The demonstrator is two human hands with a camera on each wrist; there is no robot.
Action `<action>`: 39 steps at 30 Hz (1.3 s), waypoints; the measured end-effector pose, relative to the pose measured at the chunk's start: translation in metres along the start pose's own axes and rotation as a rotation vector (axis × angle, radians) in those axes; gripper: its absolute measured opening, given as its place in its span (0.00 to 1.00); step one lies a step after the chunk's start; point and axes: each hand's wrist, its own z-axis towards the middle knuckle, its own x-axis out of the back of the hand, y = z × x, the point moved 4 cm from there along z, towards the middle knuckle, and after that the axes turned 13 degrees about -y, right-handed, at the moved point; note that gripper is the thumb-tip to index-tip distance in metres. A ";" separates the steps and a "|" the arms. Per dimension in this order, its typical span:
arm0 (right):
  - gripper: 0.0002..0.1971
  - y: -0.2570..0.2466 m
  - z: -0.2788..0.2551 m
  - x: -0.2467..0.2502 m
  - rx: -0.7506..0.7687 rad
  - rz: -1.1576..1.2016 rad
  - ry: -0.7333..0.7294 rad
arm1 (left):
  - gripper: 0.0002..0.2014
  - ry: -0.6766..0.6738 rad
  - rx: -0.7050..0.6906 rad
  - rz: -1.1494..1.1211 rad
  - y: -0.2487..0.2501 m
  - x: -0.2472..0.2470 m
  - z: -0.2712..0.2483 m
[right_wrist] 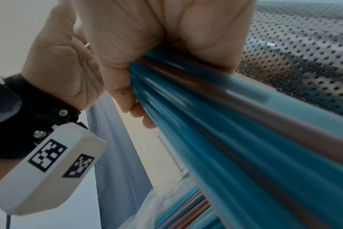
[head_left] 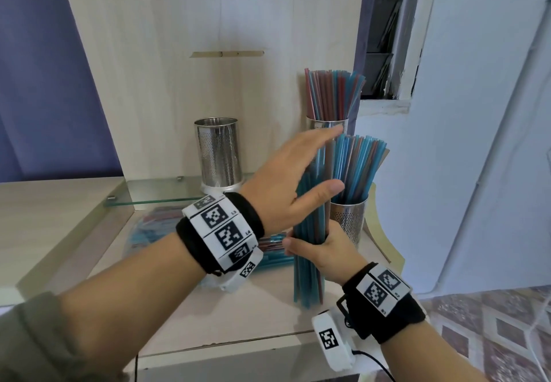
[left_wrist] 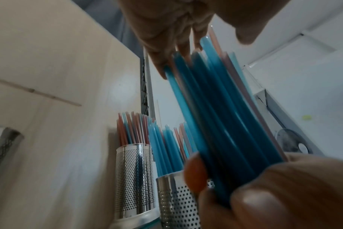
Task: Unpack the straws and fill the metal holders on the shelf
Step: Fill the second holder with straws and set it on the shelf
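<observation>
Right hand (head_left: 322, 250) grips the bundle (head_left: 310, 232) upright above the shelf (head_left: 238, 307), left hand (head_left: 286, 184) flat on its tips; level the ends squarely before lowering into the empty holder (head_left: 219, 155), avoiding spill.

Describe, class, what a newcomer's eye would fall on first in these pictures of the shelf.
First, the upright bundle of blue and brown straws at centre: the right hand grips it near the middle while the left hand lies flat against its upper part. Behind it to the right, two perforated metal holders already hold straws, the back one and the front one. An empty holder stands left on the glass shelf.
</observation>
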 end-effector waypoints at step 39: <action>0.12 -0.047 0.049 0.106 0.067 -0.152 0.385 | 0.51 -0.048 0.548 -0.451 -0.074 -0.124 0.005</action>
